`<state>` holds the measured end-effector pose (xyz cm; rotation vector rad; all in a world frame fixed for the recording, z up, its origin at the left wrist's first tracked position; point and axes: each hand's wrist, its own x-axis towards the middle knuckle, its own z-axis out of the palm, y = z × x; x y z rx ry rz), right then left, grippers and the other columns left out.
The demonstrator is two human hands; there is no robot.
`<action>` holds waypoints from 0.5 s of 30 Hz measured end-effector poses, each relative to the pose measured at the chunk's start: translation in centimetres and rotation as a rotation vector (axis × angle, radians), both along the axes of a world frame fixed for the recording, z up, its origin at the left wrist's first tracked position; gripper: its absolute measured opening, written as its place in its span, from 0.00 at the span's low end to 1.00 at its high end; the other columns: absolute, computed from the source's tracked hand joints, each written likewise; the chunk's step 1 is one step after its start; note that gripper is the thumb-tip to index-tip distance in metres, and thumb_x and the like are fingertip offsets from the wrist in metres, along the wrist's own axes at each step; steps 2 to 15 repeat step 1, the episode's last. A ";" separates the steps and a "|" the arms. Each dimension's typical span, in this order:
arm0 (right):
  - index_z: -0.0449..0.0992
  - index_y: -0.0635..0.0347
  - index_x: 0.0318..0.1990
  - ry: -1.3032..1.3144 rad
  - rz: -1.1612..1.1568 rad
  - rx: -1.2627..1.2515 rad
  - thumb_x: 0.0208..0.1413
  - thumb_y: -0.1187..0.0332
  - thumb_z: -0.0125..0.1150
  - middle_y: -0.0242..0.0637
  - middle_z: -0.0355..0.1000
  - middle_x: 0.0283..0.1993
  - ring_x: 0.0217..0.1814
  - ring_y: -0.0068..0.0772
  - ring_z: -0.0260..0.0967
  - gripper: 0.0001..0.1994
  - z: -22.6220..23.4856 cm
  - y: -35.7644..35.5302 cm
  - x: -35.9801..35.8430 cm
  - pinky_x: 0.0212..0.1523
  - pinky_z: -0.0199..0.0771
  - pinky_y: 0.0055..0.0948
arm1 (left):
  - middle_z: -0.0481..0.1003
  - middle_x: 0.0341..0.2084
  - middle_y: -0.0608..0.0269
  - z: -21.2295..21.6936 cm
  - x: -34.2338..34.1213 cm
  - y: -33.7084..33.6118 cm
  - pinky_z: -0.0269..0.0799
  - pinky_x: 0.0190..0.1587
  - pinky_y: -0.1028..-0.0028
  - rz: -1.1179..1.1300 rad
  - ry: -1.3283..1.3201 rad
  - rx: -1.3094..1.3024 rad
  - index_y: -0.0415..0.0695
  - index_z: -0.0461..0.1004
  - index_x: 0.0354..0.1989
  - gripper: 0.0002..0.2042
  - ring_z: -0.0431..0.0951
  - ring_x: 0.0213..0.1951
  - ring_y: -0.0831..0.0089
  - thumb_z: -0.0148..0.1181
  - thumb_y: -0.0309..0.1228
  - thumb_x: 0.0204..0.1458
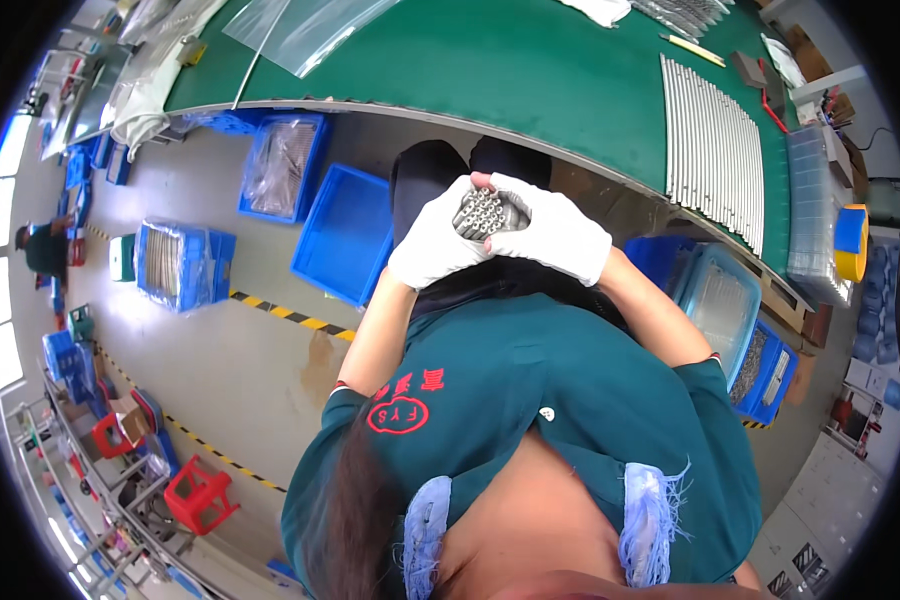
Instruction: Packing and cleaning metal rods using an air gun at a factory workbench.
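Note:
A bundle of thin metal tubes (484, 214) is gripped between my two hands over my lap, just off the near edge of the green table. The ends of the tubes face up, packed in a round cluster. My left hand (432, 240), in a white glove with bare fingertips, wraps the bundle's left side. Closed around the other side is my right hand (558, 232), gloved in the same way. The thumbs and fingers of both hands nearly meet around it. The lower part of the bundle is hidden by the hands.
On the green table (470, 60), a row of long metal rods (712, 150) lies side by side at right, near a yellow pen-like tool (692, 50). Clear plastic sheeting (310, 30) covers the table's left part. Blue bins (342, 232) stand on the floor at left, others at right.

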<state>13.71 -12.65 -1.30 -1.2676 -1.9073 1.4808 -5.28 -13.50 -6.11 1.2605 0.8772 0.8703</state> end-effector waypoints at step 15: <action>0.60 0.49 0.64 -0.054 0.038 -0.013 0.43 0.50 0.66 0.47 0.73 0.49 0.50 0.43 0.73 0.38 0.2 0.0 -0.2 0.54 0.69 0.31 | 0.74 0.40 0.63 -0.1 -0.2 -0.3 0.68 0.48 0.77 0.005 0.002 -0.011 0.42 0.65 0.52 0.27 0.72 0.42 0.78 0.69 0.27 0.41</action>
